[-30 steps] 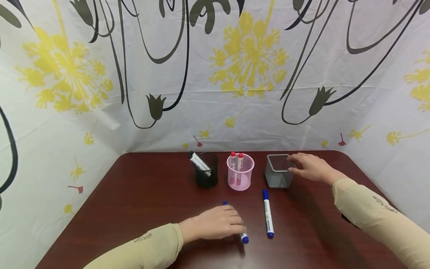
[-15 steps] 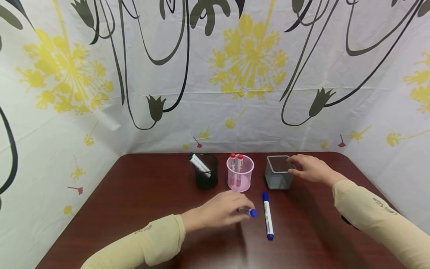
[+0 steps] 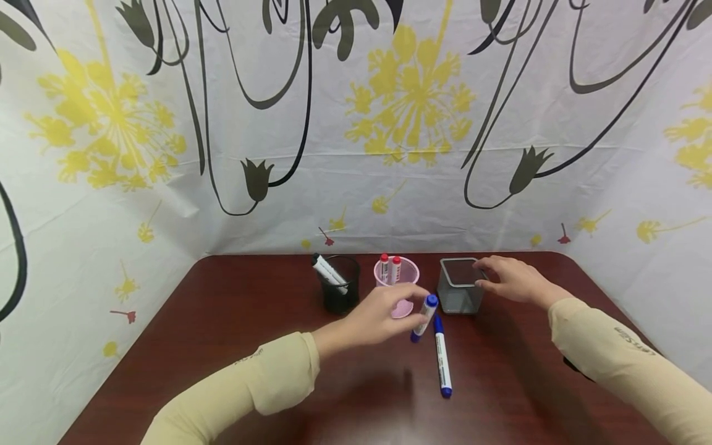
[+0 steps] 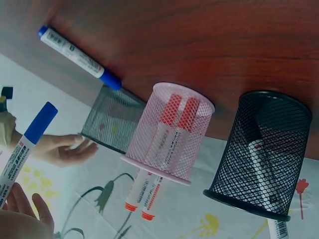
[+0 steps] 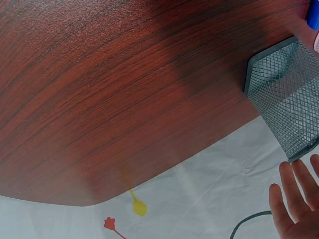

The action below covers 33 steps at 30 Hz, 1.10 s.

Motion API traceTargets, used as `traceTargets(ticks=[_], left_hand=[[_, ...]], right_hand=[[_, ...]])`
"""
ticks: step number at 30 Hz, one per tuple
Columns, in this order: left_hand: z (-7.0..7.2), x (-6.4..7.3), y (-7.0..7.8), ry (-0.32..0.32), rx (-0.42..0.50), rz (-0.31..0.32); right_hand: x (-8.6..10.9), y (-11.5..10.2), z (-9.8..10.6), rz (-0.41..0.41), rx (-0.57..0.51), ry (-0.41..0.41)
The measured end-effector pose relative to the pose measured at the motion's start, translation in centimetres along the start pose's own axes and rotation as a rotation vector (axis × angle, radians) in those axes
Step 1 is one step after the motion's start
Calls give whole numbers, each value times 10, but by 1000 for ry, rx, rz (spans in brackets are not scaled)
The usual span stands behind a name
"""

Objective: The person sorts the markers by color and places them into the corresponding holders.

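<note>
My left hand [image 3: 384,316] pinches a blue-capped whiteboard marker [image 3: 425,319] between thumb and fingers. The marker is tilted, held above the table in front of the pink mesh pen cup [image 4: 140,133]. On the right, my right hand [image 3: 517,280] touches the rim of a square grey mesh pen holder [image 3: 460,300] with its fingertips. Those fingers look fairly straight in the right wrist view. No marker shows inside the grey holder. A second blue marker [image 3: 443,361] lies on the table in front of it.
Two red-capped markers [image 4: 144,191] stand in the pink cup. Left of it, a round black mesh pen cup [image 3: 340,301] holds black-capped marker pens [image 3: 328,269]. The dark wood table [image 3: 250,309] ends at a patterned white cloth [image 3: 334,204] behind.
My left hand has lifted the blue marker off the table, moved it forward and right, and turned it more upright. The right hand has stayed at the grey holder.
</note>
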State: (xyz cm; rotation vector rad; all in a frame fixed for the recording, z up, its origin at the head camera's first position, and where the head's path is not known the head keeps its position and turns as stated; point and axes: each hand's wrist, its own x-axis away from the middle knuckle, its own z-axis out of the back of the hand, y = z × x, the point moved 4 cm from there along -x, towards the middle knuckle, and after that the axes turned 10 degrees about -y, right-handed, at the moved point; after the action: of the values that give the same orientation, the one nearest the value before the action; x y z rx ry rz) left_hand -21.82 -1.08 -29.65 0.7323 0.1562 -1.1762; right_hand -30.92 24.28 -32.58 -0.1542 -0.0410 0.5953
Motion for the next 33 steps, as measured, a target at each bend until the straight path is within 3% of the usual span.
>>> traceTargets(ticks=[6,13,17,28,33], left_hand=[[7,-12,-11,46,48,104],[14,-28,-16,88,57,115],[17,-36,-18,89,37,161],[23,-53,-28,87,187,237],[25,-57,-33,99,205,269]], right_hand=[[-1,2,0,-4,-7,7],[0,3,-2,-11,-14,6],[0,3,-2,-11,-16,13],[-1,5,-3,-16,-7,10],[-1,5,-4,-14,-8,8]])
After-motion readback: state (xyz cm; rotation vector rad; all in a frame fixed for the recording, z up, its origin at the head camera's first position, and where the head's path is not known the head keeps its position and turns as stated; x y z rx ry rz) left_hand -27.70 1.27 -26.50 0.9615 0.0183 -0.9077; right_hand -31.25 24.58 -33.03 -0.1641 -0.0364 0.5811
